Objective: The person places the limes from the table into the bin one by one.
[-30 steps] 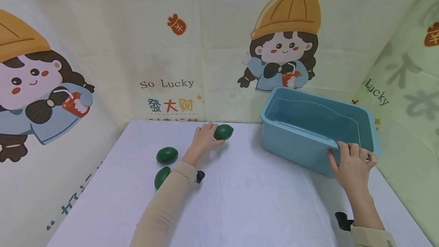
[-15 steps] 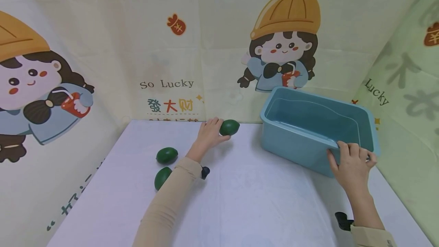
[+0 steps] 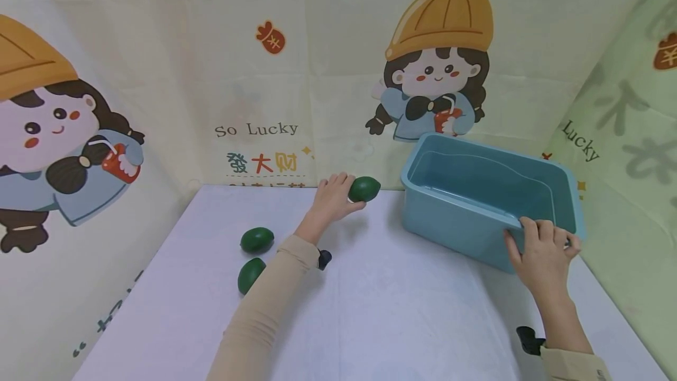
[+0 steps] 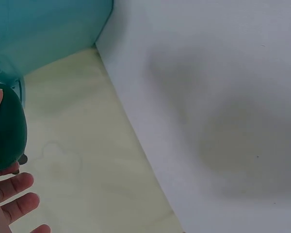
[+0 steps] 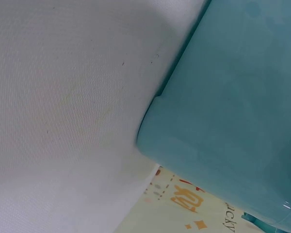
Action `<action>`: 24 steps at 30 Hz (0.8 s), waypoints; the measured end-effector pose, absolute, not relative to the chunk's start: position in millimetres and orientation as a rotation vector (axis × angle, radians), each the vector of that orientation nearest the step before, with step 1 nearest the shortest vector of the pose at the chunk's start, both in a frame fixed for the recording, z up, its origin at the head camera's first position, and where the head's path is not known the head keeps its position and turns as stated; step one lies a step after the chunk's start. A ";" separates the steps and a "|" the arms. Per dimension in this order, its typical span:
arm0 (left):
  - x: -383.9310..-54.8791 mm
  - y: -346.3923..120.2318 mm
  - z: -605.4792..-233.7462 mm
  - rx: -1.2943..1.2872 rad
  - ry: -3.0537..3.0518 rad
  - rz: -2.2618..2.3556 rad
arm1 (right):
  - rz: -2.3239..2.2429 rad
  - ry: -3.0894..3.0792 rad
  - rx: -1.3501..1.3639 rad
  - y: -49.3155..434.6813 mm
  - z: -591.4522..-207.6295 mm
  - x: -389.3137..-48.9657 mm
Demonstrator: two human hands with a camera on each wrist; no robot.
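Observation:
In the head view my left hand [image 3: 333, 200] pinches a dark green lime [image 3: 365, 189] between thumb and fingers, above the far part of the table. The left wrist view shows the same lime [image 4: 8, 128] at its left edge, thumb on top and other fingers spread below. My right hand [image 3: 546, 263] grips the near rim of a blue plastic bin [image 3: 455, 216], with fingers over the edge and thumb outside. The bin's inside shows no fruit. A side wall of the bin [image 5: 223, 107] fills much of the right wrist view, where the hand is out of sight.
Two more green limes lie on the left of the white table [image 3: 412, 310]: one farther back [image 3: 257, 240], the other lime [image 3: 250, 275] partly behind the left sleeve [image 3: 270, 304]. A printed cloth backdrop [image 3: 338, 75] rises behind the table's far edge.
My left hand has moved right and away, toward the bin, carrying the lime, which sits higher over the table. My right hand and the bin have stayed in place.

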State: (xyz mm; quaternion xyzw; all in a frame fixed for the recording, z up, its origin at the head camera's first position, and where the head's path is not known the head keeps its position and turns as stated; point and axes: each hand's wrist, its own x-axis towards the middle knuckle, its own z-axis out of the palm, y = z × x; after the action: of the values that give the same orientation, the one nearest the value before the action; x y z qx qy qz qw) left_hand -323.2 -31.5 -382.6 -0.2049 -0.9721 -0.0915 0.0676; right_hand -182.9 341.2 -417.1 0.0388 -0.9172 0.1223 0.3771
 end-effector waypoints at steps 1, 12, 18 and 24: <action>-323.2 -30.0 -380.9 -0.619 -2.928 -0.278 | 0.313 -2.346 0.099 341.2 -417.1 -183.1; -323.3 -15.5 -368.1 -0.665 -2.898 -0.244 | 0.317 -2.366 0.080 340.8 -416.8 -183.6; -324.6 -8.1 -362.2 -0.666 -2.901 -0.251 | 0.318 -2.350 0.093 341.2 -417.0 -184.5; -325.4 -1.5 -355.5 -0.668 -2.893 -0.259 | 0.317 -2.353 0.093 341.6 -417.2 -184.7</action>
State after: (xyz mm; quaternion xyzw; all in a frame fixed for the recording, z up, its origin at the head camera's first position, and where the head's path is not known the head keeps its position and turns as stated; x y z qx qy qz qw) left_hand -325.4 -1.5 -355.5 -0.2232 -0.9676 -0.0868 0.0803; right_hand -184.7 341.6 -417.2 0.0364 -0.9186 0.1237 0.3736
